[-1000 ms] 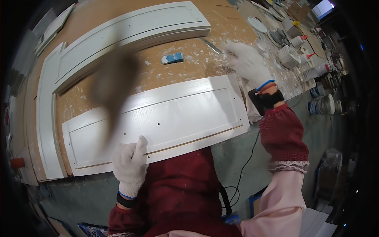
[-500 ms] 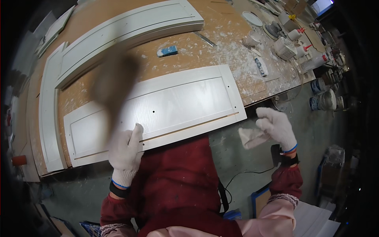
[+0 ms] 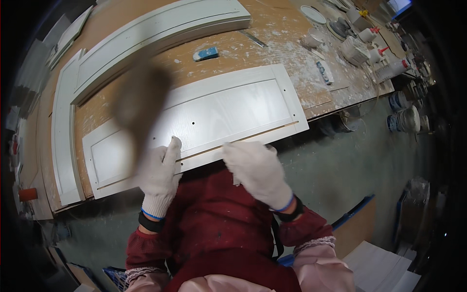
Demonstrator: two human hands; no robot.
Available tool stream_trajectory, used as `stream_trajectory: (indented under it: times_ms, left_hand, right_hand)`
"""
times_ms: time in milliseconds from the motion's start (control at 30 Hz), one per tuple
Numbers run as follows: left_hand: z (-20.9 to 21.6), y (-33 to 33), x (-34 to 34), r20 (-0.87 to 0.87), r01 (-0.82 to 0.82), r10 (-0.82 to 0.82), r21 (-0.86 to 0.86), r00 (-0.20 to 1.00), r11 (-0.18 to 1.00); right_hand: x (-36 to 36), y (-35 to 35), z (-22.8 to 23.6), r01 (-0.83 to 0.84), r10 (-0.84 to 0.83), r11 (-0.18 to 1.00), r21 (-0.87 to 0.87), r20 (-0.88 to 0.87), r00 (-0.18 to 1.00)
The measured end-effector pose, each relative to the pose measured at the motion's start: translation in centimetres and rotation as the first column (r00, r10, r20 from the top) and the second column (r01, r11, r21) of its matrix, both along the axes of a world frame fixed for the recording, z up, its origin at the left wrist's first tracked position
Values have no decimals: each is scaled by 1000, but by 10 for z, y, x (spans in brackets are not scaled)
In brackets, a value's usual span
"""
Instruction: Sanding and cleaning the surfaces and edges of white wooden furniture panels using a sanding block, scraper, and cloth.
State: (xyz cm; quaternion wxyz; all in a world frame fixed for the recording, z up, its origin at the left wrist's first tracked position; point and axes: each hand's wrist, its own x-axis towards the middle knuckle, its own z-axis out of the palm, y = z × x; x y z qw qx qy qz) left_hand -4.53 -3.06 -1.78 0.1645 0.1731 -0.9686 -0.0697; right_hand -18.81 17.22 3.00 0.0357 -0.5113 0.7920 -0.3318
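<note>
A white framed panel [image 3: 219,109], like a cabinet door, lies along the near edge of the table, with small dark holes and a brown groove near its front. My left hand [image 3: 160,170], in a white knit glove, is closed at the panel's front edge, thumb on top; a dark blur covers part of its fingers. Also gloved, my right hand [image 3: 258,170] is at the same front edge, fingers bent inward near the groove. A small bit of a folded pale sheet [image 3: 236,181] shows below its fingers; the rest is hidden.
Long white frame pieces [image 3: 160,29] lie along the table's far and left sides. A blue-and-white block [image 3: 206,54] sits behind the panel. Bottles [image 3: 390,70] and a round-headed sander [image 3: 339,28] stand at the right; paint buckets [image 3: 406,120] are beyond the table edge.
My right hand has swung left from beyond the panel's right end to its front edge, carrying the folded sheet. My left hand stays at the panel. The whole view has shifted slightly.
</note>
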Motion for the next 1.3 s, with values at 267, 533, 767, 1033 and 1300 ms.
stream_trajectory:
  times_ms: [267, 533, 767, 1033, 1300]
  left_hand:
    - [-2, -3, -8, -34, 4, -5, -35, 999, 999]
    - [-18, -4, -4, -45, -45, 57, 234, 997, 971]
    - [-18, -6, -5, -21, -22, 28, 247, 999, 969]
    - [-14, -4, -8, -39, -25, 36, 255, 999, 967]
    - [-10, -5, -9, -65, 11, 12, 343, 998, 939]
  right_hand:
    - [-12, -2, -26, 253, -253, 967, -31, -253, 934]
    - [-37, 25, -36, 483, -461, 875, -26, -350, 816]
    - [14, -31, -4, 276, -245, 927, 255, -148, 958]
    - [-44, 33, -41, 502, -496, 863, -67, -304, 813]
    - [-4, -9, -24, 270, -265, 963, -28, -302, 916]
